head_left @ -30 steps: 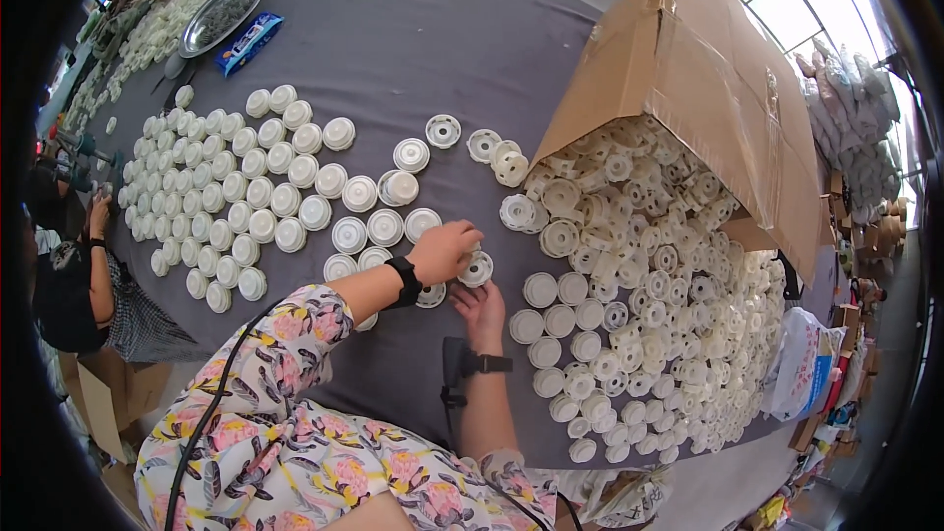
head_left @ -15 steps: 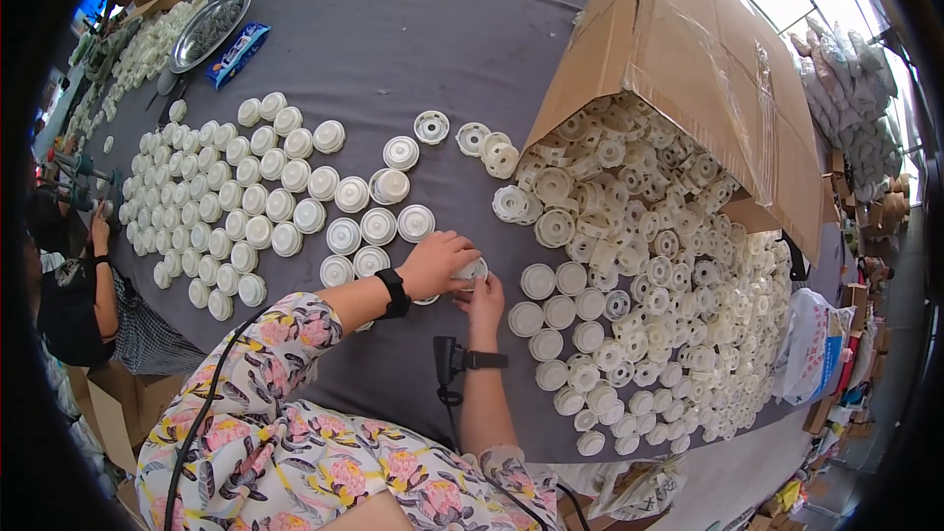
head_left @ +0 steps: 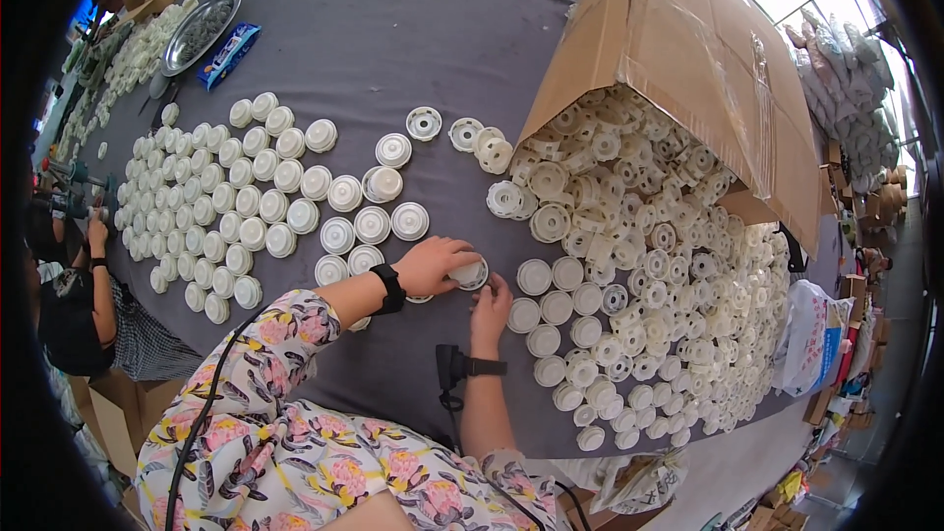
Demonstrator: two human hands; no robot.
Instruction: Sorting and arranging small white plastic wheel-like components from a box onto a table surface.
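Observation:
A round white plastic part is in my left hand, which grips it from the left with the fingers over its top. My right hand is at the part's lower right, its fingertips curled close to the rim; whether they press on it I cannot make out. Just left of my hands, white capped round parts sit in loose rows on the grey cloth. On the right, flat white discs lie beside a large heap of white ring-shaped parts.
An open cardboard box lies tipped, rings spilling from it. Finished-looking rows of capped parts spread left. A metal tray and a blue packet lie at far left. Another person works at the left edge; a plastic bag hangs right.
My right hand has drawn slightly down and right from the part, which now shows more plainly under my left fingers. The whole view has shifted slightly.

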